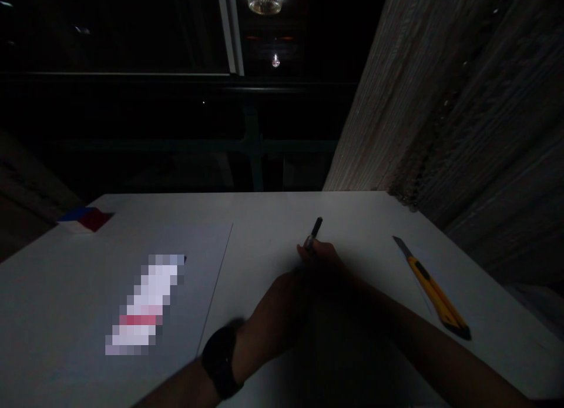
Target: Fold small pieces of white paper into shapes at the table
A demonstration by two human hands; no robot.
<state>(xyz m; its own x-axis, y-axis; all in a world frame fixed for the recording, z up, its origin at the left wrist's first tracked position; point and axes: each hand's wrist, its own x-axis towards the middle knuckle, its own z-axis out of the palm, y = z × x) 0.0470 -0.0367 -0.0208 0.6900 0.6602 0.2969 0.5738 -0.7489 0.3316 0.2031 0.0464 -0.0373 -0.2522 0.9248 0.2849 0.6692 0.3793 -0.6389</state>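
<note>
My right hand (325, 260) is closed around a dark pen (316, 227), whose black end points up and away from me above the white table. My left hand (282, 307), with a black watch (219, 362) on its wrist, lies close beside the right hand and overlaps it in view. Its fingers are lost in deep shadow, so what they touch cannot be made out. To the right, a yellow utility knife (434, 290) lies on the table with its blade out, pointing away from me.
At left lies a large pale sheet (215, 243) with a blurred-out strip (147, 302) on it. A blue, red and white block (86, 220) sits at the far left edge of the table (264, 214). A curtain (379, 102) hangs at right, beside a dark window.
</note>
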